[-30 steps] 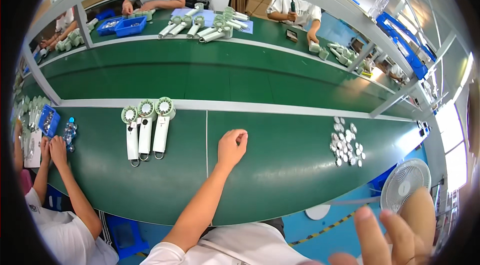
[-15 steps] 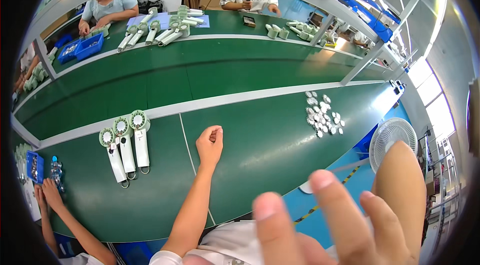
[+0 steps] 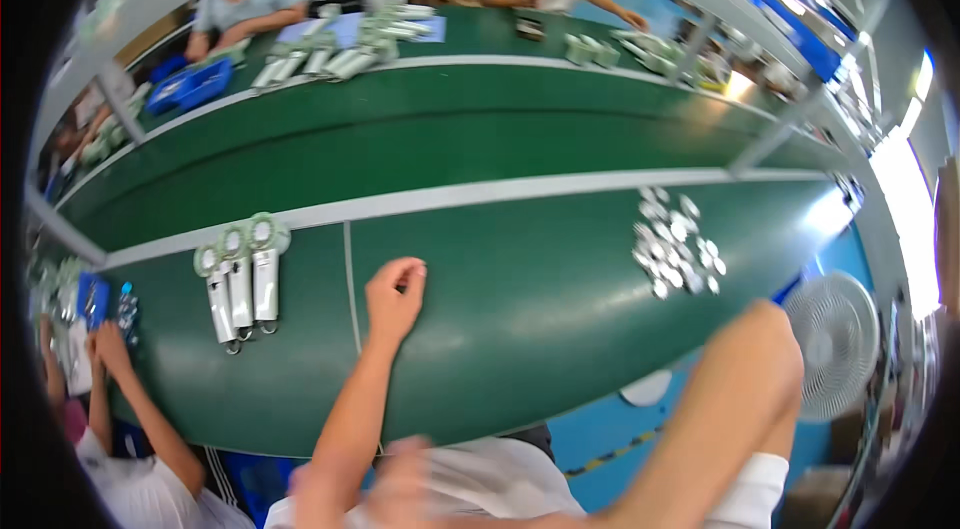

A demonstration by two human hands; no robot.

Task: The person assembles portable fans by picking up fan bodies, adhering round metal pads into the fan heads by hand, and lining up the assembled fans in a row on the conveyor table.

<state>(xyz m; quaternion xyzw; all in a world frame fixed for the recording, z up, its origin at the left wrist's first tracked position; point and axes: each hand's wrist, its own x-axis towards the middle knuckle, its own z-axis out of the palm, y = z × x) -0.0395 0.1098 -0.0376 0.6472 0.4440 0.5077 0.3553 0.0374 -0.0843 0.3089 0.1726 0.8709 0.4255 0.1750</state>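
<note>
Three handheld fans (image 3: 239, 294), each with a round pale-green head, a long white, seemingly plastic handle and a small dark loop at the near end, lie side by side just left of the left hand (image 3: 396, 297), apart from it, heads pointing away from the person. They look light and stiff, and the smooth handles may slide a little on the tabletop. Mid-handle seems the best place to take hold, sparing the vented heads, probably the more fragile part; the loops would likely swing if lifted.

The left hand rests on the smooth green tabletop (image 3: 520, 329), fingers loosely curled toward the thumb; whether it encloses anything small cannot be told. A pale seam (image 3: 351, 279) runs between it and the fans.

The right hand (image 3: 355, 491) is a blur below the left hand, close to the body; its grip cannot be made out.

Well to the right of the left hand lies a loose cluster of small, flat, whitish round pieces (image 3: 679, 230); they look light and easily scattered, best pinched by the rim.

Far left of the left hand, a co-worker's hands (image 3: 110, 344) are near a blue plastic tray (image 3: 92, 297).
</note>
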